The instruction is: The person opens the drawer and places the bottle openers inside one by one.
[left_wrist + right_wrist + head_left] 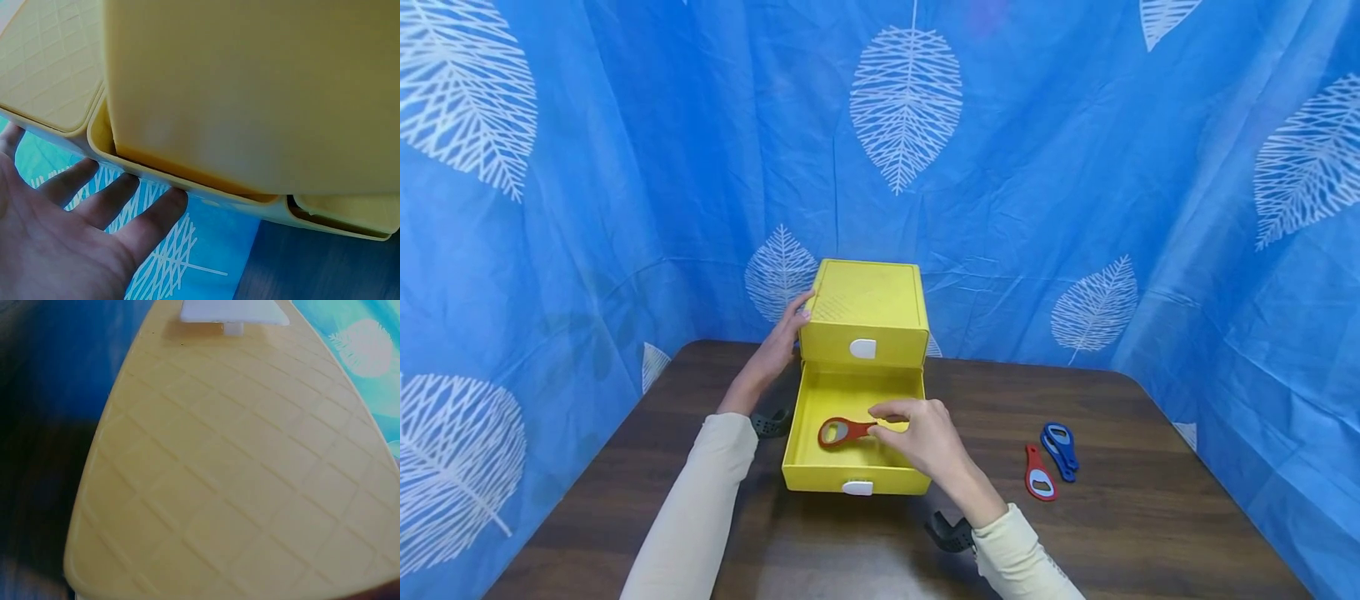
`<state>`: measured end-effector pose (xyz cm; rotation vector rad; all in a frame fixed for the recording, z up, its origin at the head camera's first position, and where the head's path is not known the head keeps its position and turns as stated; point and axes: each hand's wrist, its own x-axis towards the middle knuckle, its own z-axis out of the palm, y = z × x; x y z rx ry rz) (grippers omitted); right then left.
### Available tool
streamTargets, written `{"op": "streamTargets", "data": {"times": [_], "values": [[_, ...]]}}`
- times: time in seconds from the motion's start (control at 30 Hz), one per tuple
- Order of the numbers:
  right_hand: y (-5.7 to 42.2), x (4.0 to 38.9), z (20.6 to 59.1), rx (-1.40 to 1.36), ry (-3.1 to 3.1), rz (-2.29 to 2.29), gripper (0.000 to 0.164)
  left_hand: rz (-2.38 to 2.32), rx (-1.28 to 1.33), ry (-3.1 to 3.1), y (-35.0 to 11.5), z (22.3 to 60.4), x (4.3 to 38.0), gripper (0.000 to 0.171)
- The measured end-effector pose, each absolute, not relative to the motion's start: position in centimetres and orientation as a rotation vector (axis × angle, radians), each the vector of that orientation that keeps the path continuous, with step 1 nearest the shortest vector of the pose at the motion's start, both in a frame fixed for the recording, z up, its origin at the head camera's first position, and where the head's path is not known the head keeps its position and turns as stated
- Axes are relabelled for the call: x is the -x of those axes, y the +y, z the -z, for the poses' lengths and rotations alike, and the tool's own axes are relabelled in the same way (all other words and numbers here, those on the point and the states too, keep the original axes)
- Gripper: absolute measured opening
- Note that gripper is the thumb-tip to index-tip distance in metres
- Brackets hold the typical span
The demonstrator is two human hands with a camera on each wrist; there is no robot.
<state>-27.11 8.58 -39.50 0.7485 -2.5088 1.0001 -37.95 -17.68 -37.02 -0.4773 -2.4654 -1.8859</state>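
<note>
A yellow two-drawer box (pixel 871 293) stands on the table with its lower drawer (pixel 812 477) pulled out. My left hand (pixel 772 354) rests on the box's left side; in the left wrist view its fingers (pixel 153 222) are spread and fairly straight against the wall. Over the open drawer, my right hand (pixel 931 437) pinches the handle end of a red bottle opener (pixel 833 432), whose ringed head points left. In the right wrist view the drawer's patterned front (pixel 231 469) fills most of the picture, and the opener is hidden.
To the right of the box lie another red bottle opener (pixel 1041 479) and two blue bottle openers (pixel 1060 442), one overlapping the other. White tabs (pixel 862 348) mark the drawer fronts. A blue leaf-patterned curtain (pixel 1000 167) surrounds the dark wooden table (pixel 1120 517).
</note>
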Motion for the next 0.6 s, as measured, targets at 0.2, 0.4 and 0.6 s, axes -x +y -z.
{"op": "streamTargets", "data": {"times": [0.2, 0.4, 0.6], "values": [[8.71, 27.09, 39.6, -0.757, -2.505, -1.005, 0.021, 1.884, 0.469, -2.463, -17.63, 37.19, 37.87, 0.065], [8.81, 27.25, 39.84, -0.764, -2.469, -1.018, 0.021, 1.885, 0.467, -2.459, -17.56, 37.17, 37.81, 0.065], [9.01, 27.32, 39.87, -0.781, -2.427, -1.032, 0.023, 1.872, 0.475, -2.46, -17.56, 37.19, 37.75, 0.066]]}}
